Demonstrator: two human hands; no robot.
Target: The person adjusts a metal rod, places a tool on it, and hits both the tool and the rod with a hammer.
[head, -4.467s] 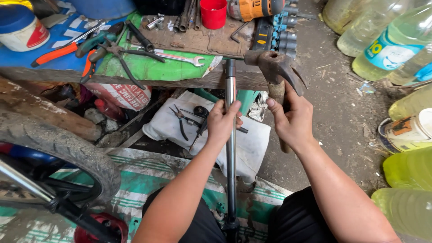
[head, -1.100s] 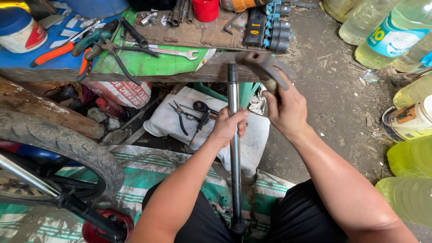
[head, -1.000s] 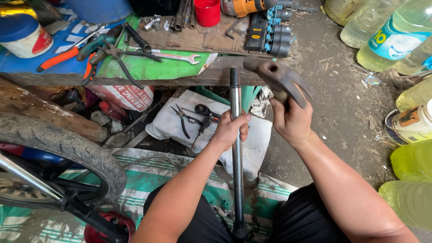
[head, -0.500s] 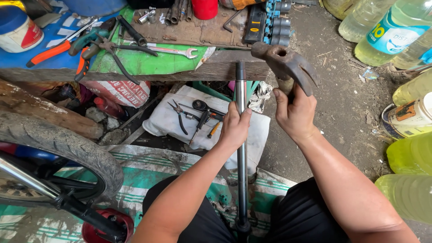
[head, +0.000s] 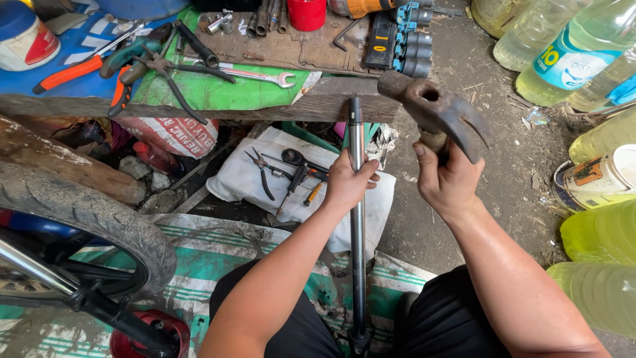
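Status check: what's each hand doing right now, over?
Left hand grips upright metal tube. Right hand holds claw hammer raised beside tube top. Nothing between hammer and tube.

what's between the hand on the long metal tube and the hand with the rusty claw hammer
Nothing: in the head view, only dirt ground and white cloth edge show between left hand on the tube and right hand holding the hammer.

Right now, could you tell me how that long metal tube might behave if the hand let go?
The metal tube looks stiff and probably heavy. Standing upright, steadied only by the left hand, it would likely topple, then roll, being round.
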